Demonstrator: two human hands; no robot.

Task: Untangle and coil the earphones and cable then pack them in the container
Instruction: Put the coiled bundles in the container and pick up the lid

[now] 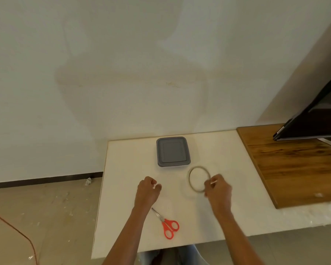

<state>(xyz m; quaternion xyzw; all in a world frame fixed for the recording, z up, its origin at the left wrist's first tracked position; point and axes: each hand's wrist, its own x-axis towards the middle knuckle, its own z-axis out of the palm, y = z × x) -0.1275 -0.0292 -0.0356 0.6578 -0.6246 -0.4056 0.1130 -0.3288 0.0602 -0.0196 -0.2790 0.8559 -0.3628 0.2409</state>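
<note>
A square container (173, 152) with a grey lid on it sits at the back of the white table (237, 213). To its front right is a thin greyish ring (193, 185), like a roll of clear tape. My right hand (218, 190) pinches the ring's right edge, with a small pale bit between the fingertips. My left hand (148, 191) hovers left of the ring with its fingers curled and nothing visible in it. No earphones or cable show on the table.
Red-handled scissors (167, 225) lie near the table's front edge, between my forearms. A wooden board (294, 165) adjoins the table on the right, with a dark screen (317, 119) standing on it. A red wire (17, 232) runs across the floor at left.
</note>
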